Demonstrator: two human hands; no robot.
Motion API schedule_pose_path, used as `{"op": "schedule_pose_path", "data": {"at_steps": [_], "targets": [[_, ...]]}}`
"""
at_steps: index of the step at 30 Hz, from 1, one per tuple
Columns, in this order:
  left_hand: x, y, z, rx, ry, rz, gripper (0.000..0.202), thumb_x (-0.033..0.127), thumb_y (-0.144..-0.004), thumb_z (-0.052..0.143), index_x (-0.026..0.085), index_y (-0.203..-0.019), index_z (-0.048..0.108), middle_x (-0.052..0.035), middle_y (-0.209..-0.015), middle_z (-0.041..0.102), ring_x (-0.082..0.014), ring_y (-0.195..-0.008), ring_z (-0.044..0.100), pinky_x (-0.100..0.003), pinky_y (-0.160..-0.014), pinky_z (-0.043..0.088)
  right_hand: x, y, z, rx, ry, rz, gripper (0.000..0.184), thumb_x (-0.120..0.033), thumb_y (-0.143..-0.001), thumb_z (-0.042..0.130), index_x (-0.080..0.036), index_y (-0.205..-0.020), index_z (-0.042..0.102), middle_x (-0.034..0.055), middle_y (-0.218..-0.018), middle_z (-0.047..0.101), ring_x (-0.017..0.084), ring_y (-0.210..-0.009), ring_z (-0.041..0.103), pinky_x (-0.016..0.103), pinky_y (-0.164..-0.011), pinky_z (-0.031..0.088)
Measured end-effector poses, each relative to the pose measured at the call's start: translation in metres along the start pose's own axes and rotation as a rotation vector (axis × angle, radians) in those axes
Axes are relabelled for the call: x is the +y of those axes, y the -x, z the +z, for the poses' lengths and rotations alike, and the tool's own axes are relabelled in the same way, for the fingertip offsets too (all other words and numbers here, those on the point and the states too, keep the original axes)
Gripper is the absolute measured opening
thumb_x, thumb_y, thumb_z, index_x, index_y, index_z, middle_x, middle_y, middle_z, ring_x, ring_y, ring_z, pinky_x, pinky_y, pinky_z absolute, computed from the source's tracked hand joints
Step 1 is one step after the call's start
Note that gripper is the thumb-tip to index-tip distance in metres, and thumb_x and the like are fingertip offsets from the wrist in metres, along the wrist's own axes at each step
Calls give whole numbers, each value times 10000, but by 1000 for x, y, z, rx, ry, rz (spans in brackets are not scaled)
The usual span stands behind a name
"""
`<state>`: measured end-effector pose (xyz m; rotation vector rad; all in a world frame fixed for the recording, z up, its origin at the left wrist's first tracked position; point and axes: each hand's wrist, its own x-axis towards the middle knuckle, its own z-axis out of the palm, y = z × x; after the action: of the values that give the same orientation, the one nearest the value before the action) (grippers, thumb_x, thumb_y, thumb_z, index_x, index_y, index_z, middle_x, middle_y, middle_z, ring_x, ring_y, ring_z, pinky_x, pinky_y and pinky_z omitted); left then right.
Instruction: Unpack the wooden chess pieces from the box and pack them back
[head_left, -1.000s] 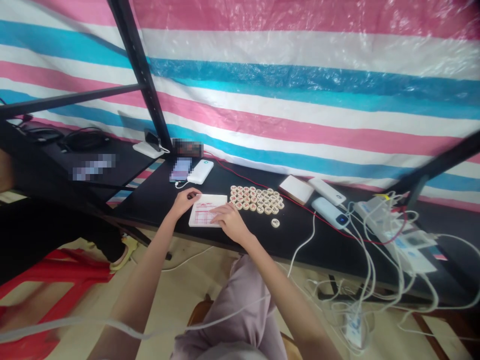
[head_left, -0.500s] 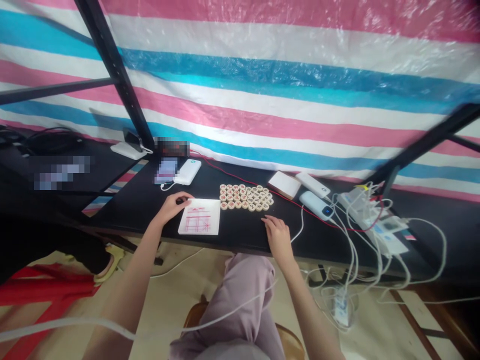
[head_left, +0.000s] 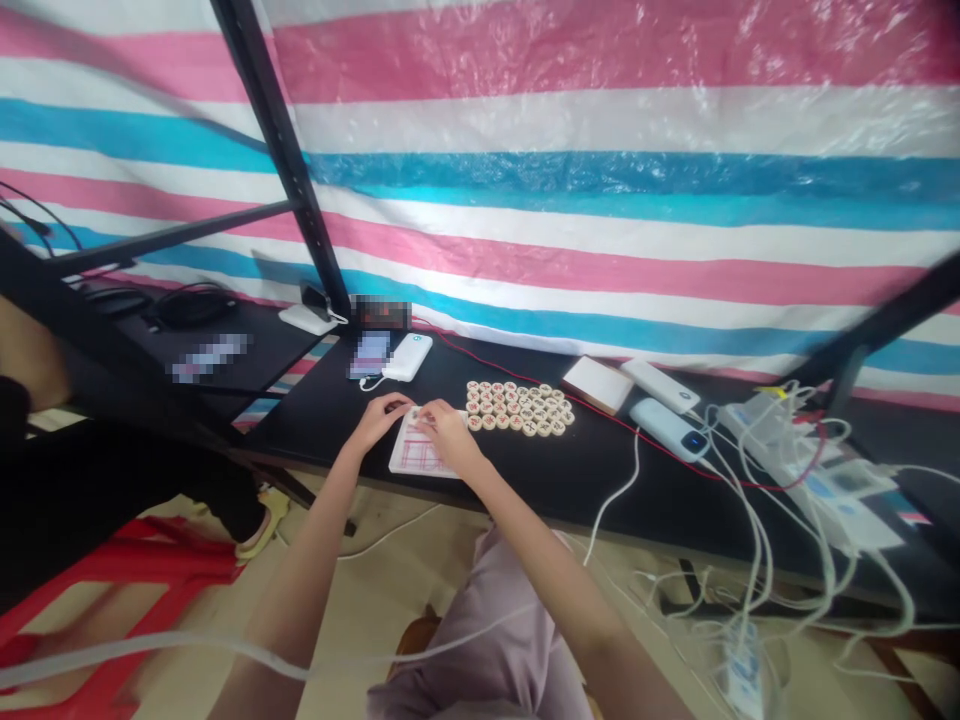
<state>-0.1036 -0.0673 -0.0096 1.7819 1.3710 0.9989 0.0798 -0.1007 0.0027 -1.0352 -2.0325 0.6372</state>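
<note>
A white folded board with red lines (head_left: 417,458) lies near the front edge of the black table (head_left: 600,472). My left hand (head_left: 381,416) rests on its far left corner, fingers bent onto the edge. My right hand (head_left: 452,437) lies over the board's right part with fingers curled; what is inside them is hidden. Just right of my hands, several round wooden game pieces (head_left: 519,408) with red and dark marks lie in tidy rows.
A phone (head_left: 370,352) and a white power bank (head_left: 409,356) lie behind the board. To the right are a flat white box (head_left: 596,383), two more power banks (head_left: 679,428), and a power strip (head_left: 814,472) with tangled white cables. A black frame post (head_left: 279,150) stands behind. A person in dark clothes (head_left: 82,480) is on the left.
My right hand went out to a lone piece right of the board, then came back onto the board; that piece no longer lies there. My left hand stayed at the board's corner.
</note>
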Motion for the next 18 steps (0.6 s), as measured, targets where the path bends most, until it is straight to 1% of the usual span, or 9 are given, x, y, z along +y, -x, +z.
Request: {"op": "schedule_pose_path", "data": {"at_steps": [2, 4, 7, 10, 14, 18], "targets": [[0, 1, 0, 14, 9, 5, 244, 366, -767, 543, 158, -798, 668, -46, -828, 670, -183, -765, 580, -291, -732, 432, 1, -9, 10, -71, 91, -11, 102, -134, -870, 499, -141, -903, 595, 63, -972, 572, 130, -884, 570, 263, -846, 439], [1, 1, -1, 12, 21, 8, 245, 368, -772, 541, 157, -798, 664, -44, -820, 667, -184, -769, 583, -288, -727, 435, 3, -9, 12, -116, 181, -45, 158, -107, -883, 460, -138, -893, 615, 75, -1004, 575, 135, -918, 559, 267, -869, 417], [0, 1, -1, -11, 39, 13, 242, 366, -758, 571, 152, -817, 667, -46, -813, 668, -179, -765, 588, -282, -720, 438, 1, -1, 7, -112, 359, -118, 200, -112, -887, 450, -164, -957, 629, 75, -1068, 584, 169, -976, 521, 304, -863, 393], [-2, -1, 0, -13, 45, 16, 246, 370, -743, 596, 150, -825, 671, -48, -804, 668, -173, -742, 585, -283, -710, 440, -4, 6, 2, -96, 502, -134, 220, -154, -887, 466, -202, -1048, 607, 61, -1121, 586, 199, -988, 495, 332, -813, 381], [-7, -2, 0, -8, 48, 23, 262, 385, -734, 606, 155, -838, 674, -51, -810, 670, -174, -740, 582, -289, -713, 437, -7, 9, 0, -115, 530, -135, 231, -197, -901, 452, -222, -1085, 590, 40, -1157, 585, 201, -999, 488, 340, -806, 369], [-7, -2, -1, -3, 39, 39, 270, 390, -737, 610, 159, -858, 678, -49, -809, 667, -170, -743, 576, -287, -718, 429, -6, 11, -1, -117, 528, -125, 255, -212, -898, 451, -236, -1117, 577, 32, -1186, 572, 202, -1013, 479, 349, -835, 359]]}}
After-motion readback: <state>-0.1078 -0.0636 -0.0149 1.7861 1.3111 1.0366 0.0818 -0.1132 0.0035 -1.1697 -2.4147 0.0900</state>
